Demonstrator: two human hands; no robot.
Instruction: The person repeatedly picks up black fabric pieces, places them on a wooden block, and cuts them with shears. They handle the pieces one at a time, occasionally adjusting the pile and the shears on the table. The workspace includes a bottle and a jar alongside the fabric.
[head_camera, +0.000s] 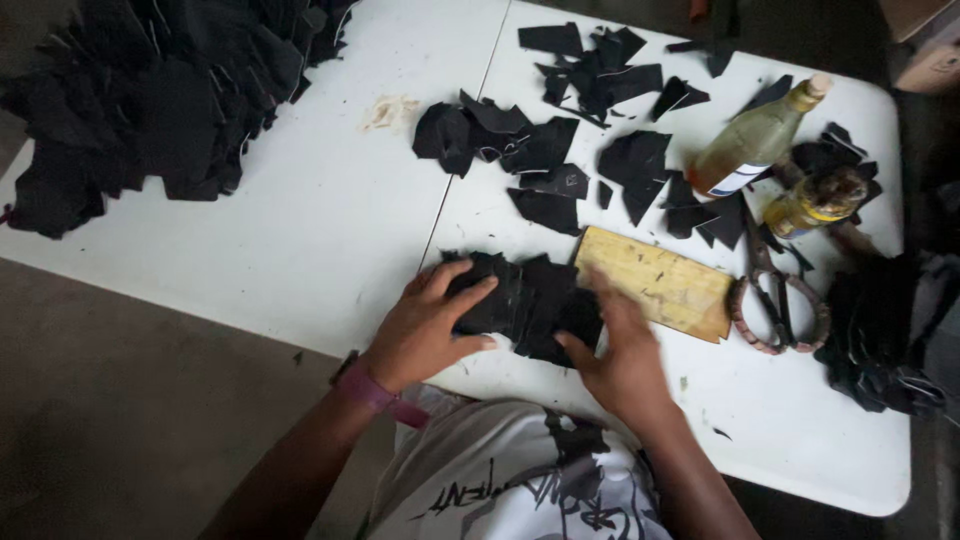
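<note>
Pressing flat, open, your left hand (425, 325) and right hand (618, 355) pin the stack of black cut fabric pieces (527, 305) at the white folding table (300, 230) edge; uneven pressure could slide pieces off

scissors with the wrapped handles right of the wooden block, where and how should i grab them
Take the scissors with cord-wrapped loop handles by the two loops, reaching from the near table edge. The loops lie closest to the person, flat and uncovered on the white table, while the blades point away under black fabric scraps by the amber bottles. The right hand is closest.
</note>
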